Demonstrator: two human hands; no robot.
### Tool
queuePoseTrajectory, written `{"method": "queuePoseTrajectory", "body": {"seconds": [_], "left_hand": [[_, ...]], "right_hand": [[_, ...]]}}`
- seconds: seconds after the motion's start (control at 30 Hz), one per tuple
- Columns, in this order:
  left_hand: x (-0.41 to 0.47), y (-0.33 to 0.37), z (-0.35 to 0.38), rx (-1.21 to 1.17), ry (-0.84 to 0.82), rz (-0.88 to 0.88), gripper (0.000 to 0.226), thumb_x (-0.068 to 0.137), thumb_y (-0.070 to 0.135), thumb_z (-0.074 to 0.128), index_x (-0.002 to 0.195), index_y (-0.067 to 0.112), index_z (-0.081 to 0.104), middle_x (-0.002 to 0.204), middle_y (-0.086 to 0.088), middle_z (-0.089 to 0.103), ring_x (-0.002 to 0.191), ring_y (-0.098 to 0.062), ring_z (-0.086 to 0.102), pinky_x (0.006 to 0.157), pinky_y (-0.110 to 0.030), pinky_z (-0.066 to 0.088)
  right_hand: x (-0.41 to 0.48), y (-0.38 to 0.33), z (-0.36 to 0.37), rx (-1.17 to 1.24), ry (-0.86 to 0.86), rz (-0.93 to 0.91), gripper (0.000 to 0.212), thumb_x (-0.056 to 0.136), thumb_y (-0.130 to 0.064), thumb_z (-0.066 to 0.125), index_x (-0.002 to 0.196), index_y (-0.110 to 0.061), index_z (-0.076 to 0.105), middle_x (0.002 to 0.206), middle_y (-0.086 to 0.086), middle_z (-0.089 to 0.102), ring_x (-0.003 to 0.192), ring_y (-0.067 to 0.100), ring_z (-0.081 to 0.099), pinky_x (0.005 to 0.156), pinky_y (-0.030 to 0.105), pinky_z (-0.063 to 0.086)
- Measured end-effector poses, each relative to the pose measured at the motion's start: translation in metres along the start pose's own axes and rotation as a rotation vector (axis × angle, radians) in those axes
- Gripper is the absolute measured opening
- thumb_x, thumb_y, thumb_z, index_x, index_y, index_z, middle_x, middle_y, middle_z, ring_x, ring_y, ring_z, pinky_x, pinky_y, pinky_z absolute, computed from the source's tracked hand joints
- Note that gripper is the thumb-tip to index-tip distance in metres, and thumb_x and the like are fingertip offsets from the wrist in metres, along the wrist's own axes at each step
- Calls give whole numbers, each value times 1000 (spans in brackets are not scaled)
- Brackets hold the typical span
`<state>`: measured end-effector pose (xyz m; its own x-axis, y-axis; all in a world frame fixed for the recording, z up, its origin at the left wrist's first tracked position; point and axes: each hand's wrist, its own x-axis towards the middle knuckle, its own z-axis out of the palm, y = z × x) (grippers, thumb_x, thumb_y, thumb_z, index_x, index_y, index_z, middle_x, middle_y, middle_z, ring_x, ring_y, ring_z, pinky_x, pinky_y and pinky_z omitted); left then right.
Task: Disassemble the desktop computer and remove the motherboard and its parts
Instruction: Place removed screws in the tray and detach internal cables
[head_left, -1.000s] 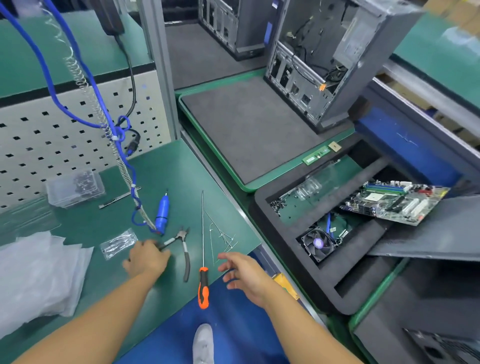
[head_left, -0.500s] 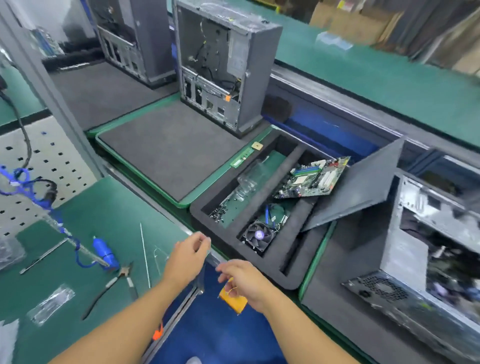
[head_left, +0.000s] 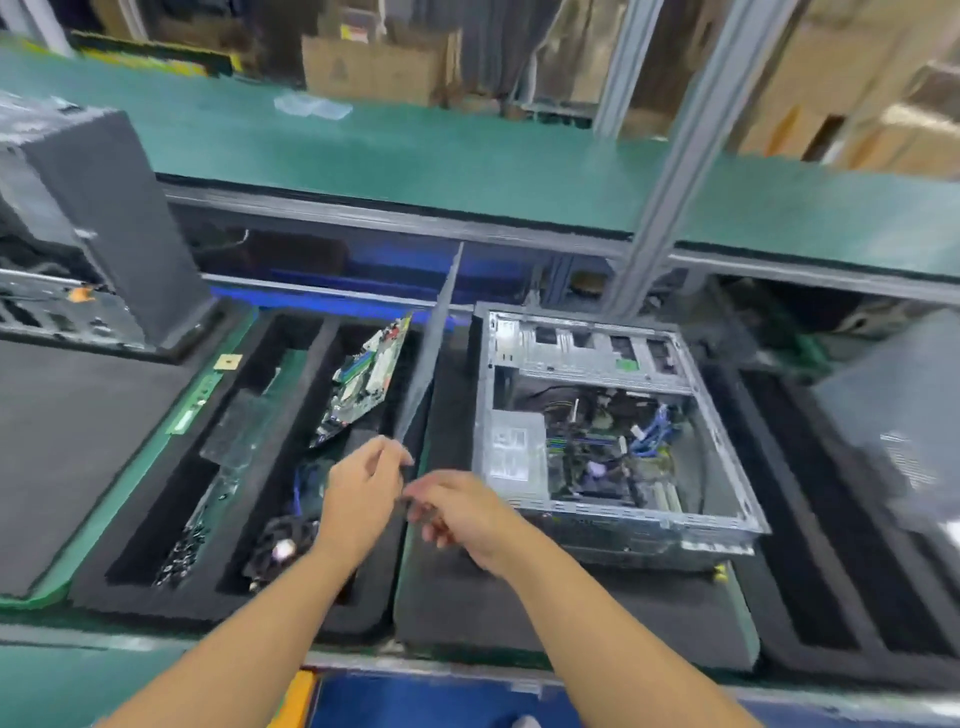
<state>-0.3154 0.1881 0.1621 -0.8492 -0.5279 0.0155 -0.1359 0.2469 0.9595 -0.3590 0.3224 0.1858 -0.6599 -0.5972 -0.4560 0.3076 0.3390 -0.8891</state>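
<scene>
An open desktop case (head_left: 587, 340) lies on its side on a black foam pad, with a motherboard (head_left: 597, 460) and blue cables inside. To its left a removed motherboard (head_left: 363, 384) leans in a black foam tray (head_left: 291, 608), above a black fan (head_left: 283, 545). A grey side panel (head_left: 431, 353) stands tilted between tray and case. My left hand (head_left: 363, 493) hovers over the tray, fingers loosely curled, thumb near the panel's lower corner. My right hand (head_left: 462, 514) is beside it, in front of the case, fingers relaxed, holding nothing visible.
Another case (head_left: 104, 223) stands upright at the left. Loose screws (head_left: 182, 551) and a clear bag (head_left: 244, 426) lie in the tray's left slot, a memory stick (head_left: 195, 402) beside it. An aluminium post (head_left: 670, 156) rises behind the open case. A green conveyor (head_left: 467, 156) runs across the back.
The view has swung right, away from the tool bench to the foam tray and open case. Both hands have moved from the bench edge out over the tray, toward the panel.
</scene>
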Motion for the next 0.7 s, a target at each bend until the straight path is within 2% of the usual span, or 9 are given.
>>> {"method": "queuePoseTrajectory", "body": {"seconds": [0.07, 0.2, 0.37, 0.43, 0.53, 0.63, 0.7], "left_hand": [[8, 18, 28, -24, -20, 26, 27, 74, 43, 45, 69, 24, 65, 49, -3, 52, 49, -18, 46, 55, -30, 38], [20, 52, 96, -53, -90, 81, 29, 80, 43, 44, 70, 25, 64, 49, 3, 53, 46, -11, 47, 55, -33, 41], [26, 81, 179, -29, -245, 136, 27, 85, 42, 46, 75, 24, 63, 54, 2, 53, 50, -11, 44, 53, -33, 38], [28, 85, 208, 49, -300, 159, 24, 89, 40, 48, 77, 25, 62, 59, 1, 58, 50, -8, 46, 51, -30, 38], [32, 84, 244, 246, -348, 172, 18, 95, 33, 51, 79, 30, 60, 69, 9, 64, 53, -4, 53, 49, -23, 36], [35, 81, 270, 380, -381, 181, 16, 96, 30, 53, 82, 34, 57, 66, 7, 62, 55, -7, 54, 52, -28, 41], [37, 76, 283, 480, -418, 225, 14, 95, 26, 55, 85, 36, 54, 77, 8, 61, 63, -7, 54, 56, -28, 41]], "right_hand": [[-9, -6, -28, 14, 13, -1, 14, 95, -24, 56, 94, -15, 66, 75, 3, 63, 51, 14, 48, 44, 25, 30], [-30, -13, -98, 100, 61, -3, 15, 97, -26, 54, 96, -15, 64, 71, 2, 59, 45, 10, 40, 38, 18, 25], [-50, -10, -191, 137, 247, -68, 16, 95, -17, 51, 96, -11, 67, 66, 1, 59, 43, 12, 38, 37, 19, 22], [-57, -5, -225, 196, 345, -99, 18, 95, -13, 49, 94, -12, 67, 64, 1, 59, 42, 11, 38, 37, 20, 22], [-63, 5, -270, 266, 473, -131, 18, 94, -11, 49, 90, -13, 67, 62, 0, 59, 41, 10, 38, 37, 19, 25], [-65, 16, -302, 287, 584, -128, 23, 94, -6, 46, 87, -12, 67, 62, 1, 58, 45, 11, 39, 39, 21, 28], [-64, 25, -314, 300, 626, -122, 25, 93, -3, 43, 87, -11, 67, 63, 2, 58, 46, 12, 40, 40, 23, 29]]}}
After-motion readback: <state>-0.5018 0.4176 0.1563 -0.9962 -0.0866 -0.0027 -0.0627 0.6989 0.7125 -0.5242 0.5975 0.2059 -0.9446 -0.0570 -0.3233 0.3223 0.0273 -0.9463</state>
